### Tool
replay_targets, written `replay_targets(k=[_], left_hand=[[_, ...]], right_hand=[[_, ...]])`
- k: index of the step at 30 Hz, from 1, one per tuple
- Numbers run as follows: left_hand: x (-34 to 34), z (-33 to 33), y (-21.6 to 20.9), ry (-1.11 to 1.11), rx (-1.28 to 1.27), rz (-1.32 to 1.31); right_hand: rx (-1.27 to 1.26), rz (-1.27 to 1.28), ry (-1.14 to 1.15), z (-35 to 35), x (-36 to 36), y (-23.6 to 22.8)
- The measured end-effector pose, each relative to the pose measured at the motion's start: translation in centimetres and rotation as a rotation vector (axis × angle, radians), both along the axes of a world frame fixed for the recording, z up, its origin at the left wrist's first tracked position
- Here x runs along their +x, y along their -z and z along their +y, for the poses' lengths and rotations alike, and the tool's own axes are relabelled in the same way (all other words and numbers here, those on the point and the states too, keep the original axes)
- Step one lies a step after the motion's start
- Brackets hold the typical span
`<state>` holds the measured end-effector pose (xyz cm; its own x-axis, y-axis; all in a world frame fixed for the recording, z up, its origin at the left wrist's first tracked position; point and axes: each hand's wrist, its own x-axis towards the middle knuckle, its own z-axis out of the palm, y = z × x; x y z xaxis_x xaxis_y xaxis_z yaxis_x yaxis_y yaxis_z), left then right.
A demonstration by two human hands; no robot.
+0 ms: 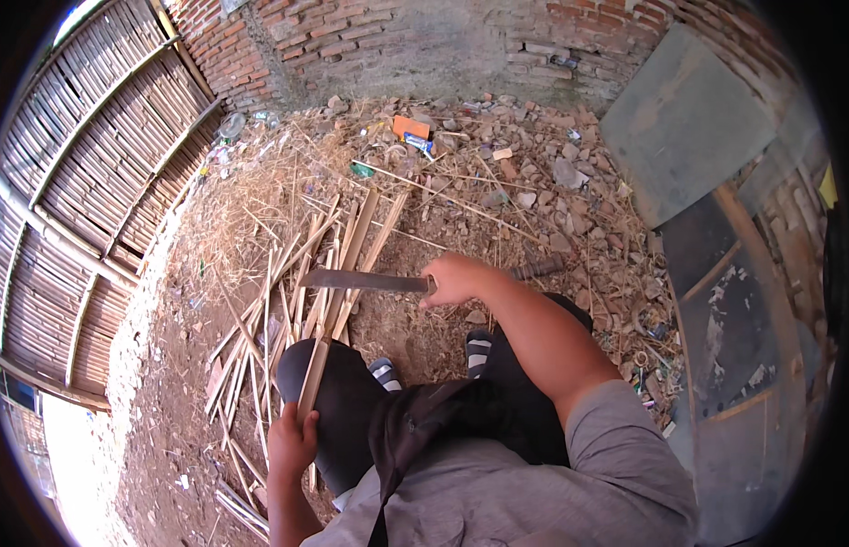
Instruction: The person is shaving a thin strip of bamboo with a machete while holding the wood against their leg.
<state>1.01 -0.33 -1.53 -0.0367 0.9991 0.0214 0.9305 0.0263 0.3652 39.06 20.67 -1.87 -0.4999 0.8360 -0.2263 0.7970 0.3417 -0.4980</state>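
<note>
My left hand (pixel 292 441) is closed round the near end of a split bamboo strip (pixel 315 369). The strip runs away from me past my left knee, toward other bamboo pieces. My right hand (pixel 456 279) grips a machete (pixel 370 281), whose dark blade points left and lies across the bamboo strip in view. Whether blade and strip touch, I cannot tell. Beneath and beside them, several pale split bamboo strips (pixel 251 365) lie in a loose heap on the ground. Behind my right wrist shows a dark, stick-like piece (pixel 538 267); whether it belongs to the machete is unclear.
A brick wall (pixel 370 41) closes off the far side, with rubble (pixel 534 182) and dry straw before it. On the left stands a bamboo-slat panel (pixel 87 146). Grey boards (pixel 689 118) lean at the right. My sandalled feet (pixel 477 354) are close to the work.
</note>
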Motion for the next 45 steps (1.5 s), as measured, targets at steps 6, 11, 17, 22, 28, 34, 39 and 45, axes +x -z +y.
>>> replay_targets(k=[6, 11, 17, 22, 28, 34, 39, 45], left_hand=[[0.0, 0.2, 0.0, 0.052, 0.071, -0.044], [-0.3, 0.4, 0.3, 0.05, 0.064, -0.017], [-0.2, 0.1, 0.2, 0.027, 0.059, -0.029], [0.1, 0.4, -0.4, 0.023, 0.016, -0.002], [-0.2, 0.3, -0.4, 0.026, 0.027, -0.037], [-0.2, 0.3, 0.2, 0.034, 0.048, -0.035], [-0.4, 0.5, 0.5, 0.056, 0.058, -0.066], [-0.6, 0.4, 0.3, 0.042, 0.031, -0.041]], right_hand=[[-0.033, 0.022, 0.231, 1.1, 1.5, -0.4], [0.054, -0.026, -0.039, -1.6, -1.6, 0.1], [0.008, 0.022, 0.161, 0.4, 0.7, 0.3], [0.1, 0.065, 0.242, 1.6, 2.2, 1.9], [0.042, -0.039, -0.104, -1.2, -2.3, 0.6], [0.033, 0.058, 0.121, 1.4, 1.7, 1.4], [0.049, 0.072, 0.196, 1.3, 1.7, 2.1], [0.004, -0.029, -0.122, -0.8, -1.6, 1.5]])
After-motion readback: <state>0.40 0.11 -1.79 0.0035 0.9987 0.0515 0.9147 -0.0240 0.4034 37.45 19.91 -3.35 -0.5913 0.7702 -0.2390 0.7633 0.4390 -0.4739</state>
